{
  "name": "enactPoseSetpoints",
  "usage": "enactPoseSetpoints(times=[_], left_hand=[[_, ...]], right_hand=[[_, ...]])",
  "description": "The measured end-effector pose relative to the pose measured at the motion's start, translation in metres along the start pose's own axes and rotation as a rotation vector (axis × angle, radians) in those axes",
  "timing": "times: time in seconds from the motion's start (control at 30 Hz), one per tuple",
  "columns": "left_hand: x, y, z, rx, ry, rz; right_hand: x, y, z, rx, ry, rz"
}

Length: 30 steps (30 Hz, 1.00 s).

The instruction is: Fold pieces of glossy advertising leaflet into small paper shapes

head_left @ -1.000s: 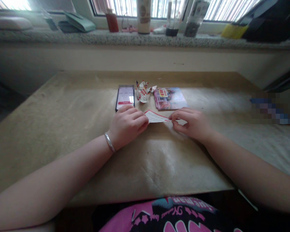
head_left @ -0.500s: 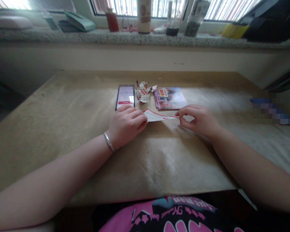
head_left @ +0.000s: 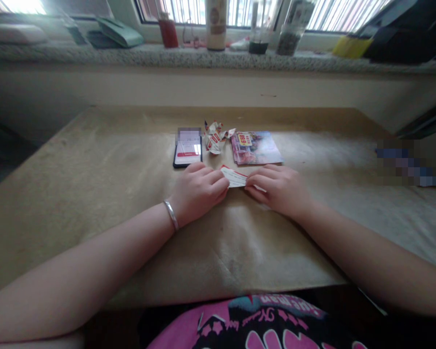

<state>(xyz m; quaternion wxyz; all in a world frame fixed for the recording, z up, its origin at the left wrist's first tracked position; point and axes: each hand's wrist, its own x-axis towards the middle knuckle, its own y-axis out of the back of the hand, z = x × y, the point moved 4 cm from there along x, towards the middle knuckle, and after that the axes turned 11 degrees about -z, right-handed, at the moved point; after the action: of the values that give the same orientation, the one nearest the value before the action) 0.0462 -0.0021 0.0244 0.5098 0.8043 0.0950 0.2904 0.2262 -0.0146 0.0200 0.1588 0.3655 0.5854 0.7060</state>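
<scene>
A small white paper slip (head_left: 236, 179) with a red edge and printed lines is stretched between my two hands, low over the table. My left hand (head_left: 200, 188), with a silver bangle at the wrist, is closed on the slip's left end. The right end is pinched by my right hand (head_left: 278, 188), whose fingers cover part of the paper. Just beyond my left hand lies a phone (head_left: 189, 149) with a lit screen. Beside it sits a crumpled paper piece (head_left: 215, 137) with red print. A stack of colourful printed cards (head_left: 258, 148) lies past my right hand.
The table (head_left: 105, 160) has a tan, slightly wrinkled cover. Behind it, a stone windowsill (head_left: 181, 57) carries a red bottle (head_left: 168, 33), a pale bottle (head_left: 216, 26), a jar (head_left: 291, 31) and a folded green item (head_left: 119, 33). A blurred-out object (head_left: 409, 165) lies at the right.
My right hand has moved left along the slip, toward my left hand, and less of the paper shows. My left hand has shifted slightly right and nearer, uncovering the phone's lower edge.
</scene>
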Motion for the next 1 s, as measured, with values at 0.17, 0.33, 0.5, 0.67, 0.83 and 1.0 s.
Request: enactPoseSetpoints(times=[0.17, 0.33, 0.5, 0.67, 0.83, 1.0], left_hand=[[0.002, 0.001, 0.005, 0.005, -0.019, -0.004], [0.002, 0.0, 0.006, -0.01, -0.028, -0.02], [0.001, -0.001, 0.003, -0.028, -0.023, -0.013], [-0.001, -0.002, -0.002, -0.058, -0.001, -0.015], [-0.002, -0.002, -0.002, -0.059, -0.012, -0.025], [-0.005, -0.001, -0.007, -0.062, -0.021, -0.008]], right_hand=[[0.005, -0.004, -0.01, -0.077, -0.006, -0.011], [0.008, -0.007, -0.01, -0.028, 0.003, -0.014], [0.007, -0.008, -0.007, 0.02, -0.029, -0.039], [0.004, -0.009, 0.001, 0.063, -0.037, -0.063], [0.0, -0.011, 0.009, 0.088, -0.018, -0.077], [-0.004, -0.01, 0.017, 0.137, -0.026, -0.07]])
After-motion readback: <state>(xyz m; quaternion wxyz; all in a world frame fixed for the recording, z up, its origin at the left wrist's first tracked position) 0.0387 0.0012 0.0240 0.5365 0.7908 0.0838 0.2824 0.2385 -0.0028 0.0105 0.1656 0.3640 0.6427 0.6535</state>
